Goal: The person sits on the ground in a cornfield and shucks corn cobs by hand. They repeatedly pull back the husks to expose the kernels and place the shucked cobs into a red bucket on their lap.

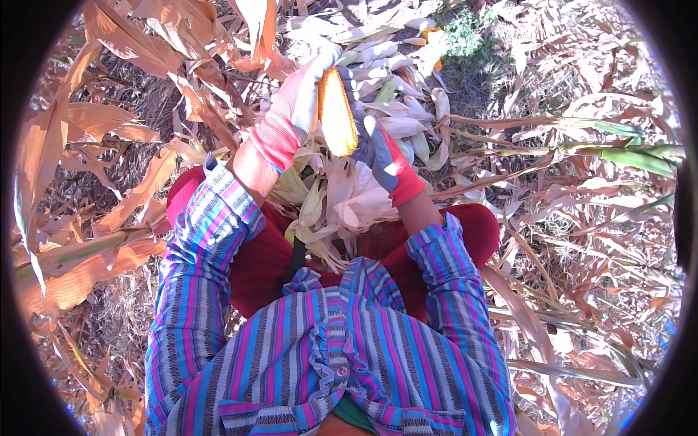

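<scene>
Head view: Holds a bare yellow corn cob [337, 120] in the upper centre of the frame, grasped from its left side by the gloved left hand [307, 98]. Slants the cob a little from upper left down to lower right, with the lower end sticking out past the grip. Reaches up and inward with the left arm from the lower left, striped sleeve [190, 291] cuffed short of the wrist, bare skin showing between cuff and red glove band.

Raises the gloved right hand [389, 160] just right of the cob's lower end, thumb up and apart from the shaded fingers, wrist angled toward the upper left. Cannot tell whether grasping with that hand, nor whether touching the cob or only near it. Brings the right forearm up from right of centre, shorter in view than the left.

Sits low, red-trousered knees [480, 229] spread to either side. Has loose pale husks [356, 196] between the knees, below the hands, and a heap of husk-covered ears [396, 109] at the top centre, beyond the cob.
</scene>
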A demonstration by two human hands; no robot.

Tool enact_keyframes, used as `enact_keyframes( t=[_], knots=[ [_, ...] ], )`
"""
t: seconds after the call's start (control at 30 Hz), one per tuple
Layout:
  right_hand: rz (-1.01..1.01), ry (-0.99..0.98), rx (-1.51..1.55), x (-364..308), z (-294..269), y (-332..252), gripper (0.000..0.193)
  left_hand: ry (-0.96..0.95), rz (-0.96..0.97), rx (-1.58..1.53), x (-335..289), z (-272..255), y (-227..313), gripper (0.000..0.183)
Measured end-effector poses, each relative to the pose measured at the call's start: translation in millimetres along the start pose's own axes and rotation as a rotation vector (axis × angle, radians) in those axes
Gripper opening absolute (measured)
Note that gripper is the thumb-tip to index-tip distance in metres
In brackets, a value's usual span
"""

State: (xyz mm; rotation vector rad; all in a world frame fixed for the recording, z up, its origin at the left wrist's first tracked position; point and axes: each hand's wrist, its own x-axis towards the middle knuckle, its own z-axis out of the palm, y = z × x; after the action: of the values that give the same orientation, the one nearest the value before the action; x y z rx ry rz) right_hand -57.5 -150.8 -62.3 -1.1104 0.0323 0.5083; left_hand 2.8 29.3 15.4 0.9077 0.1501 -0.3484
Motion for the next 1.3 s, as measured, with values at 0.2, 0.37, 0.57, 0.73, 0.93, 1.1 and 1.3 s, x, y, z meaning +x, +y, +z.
enact_keyframes(
  t=[0.2, 0.37, 0.57, 0.73, 0.93, 1.1, 1.3],
  knots=[
    [0.398, 0.012, 0.162, -23.8, 33.0, 33.7, 0.037, 0.132, 0.21, 0.568, 20.9, -30.0, -24.7, 0.044],
    [0.635, 0.197, 0.398, -8.7, -32.7, 71.6, 0.032, 0.074, 0.234, 0.202, -4.9, 2.4, 33.7, 0.051],
    [-0.287, 0.47, 0.353, 66.9, -97.7, -3.1, 0.04, 0.036, 0.311, 0.172, -19.3, 6.6, 53.6, 0.054],
    [-0.003, 0.532, -0.235, 73.9, -105.9, 69.9, 0.055, 0.007, 0.25, 0.098, -35.0, 29.1, 63.2, 0.05],
    [0.735, 0.501, -1.206, -21.9, -27.7, 230.2, 0.087, 0.126, 0.273, 0.038, -37.0, 38.8, 64.3, 0.047],
    [0.812, -0.444, -1.174, 7.8, -50.1, 224.2, 0.069, 0.057, 0.184, 0.063, -41.3, 49.0, 70.2, 0.049],
    [0.286, 0.55, -1.408, 69.4, -93.1, 153.0, 0.052, 0.066, 0.196, 0.08, -51.2, 50.9, 69.9, 0.052]
  ],
)
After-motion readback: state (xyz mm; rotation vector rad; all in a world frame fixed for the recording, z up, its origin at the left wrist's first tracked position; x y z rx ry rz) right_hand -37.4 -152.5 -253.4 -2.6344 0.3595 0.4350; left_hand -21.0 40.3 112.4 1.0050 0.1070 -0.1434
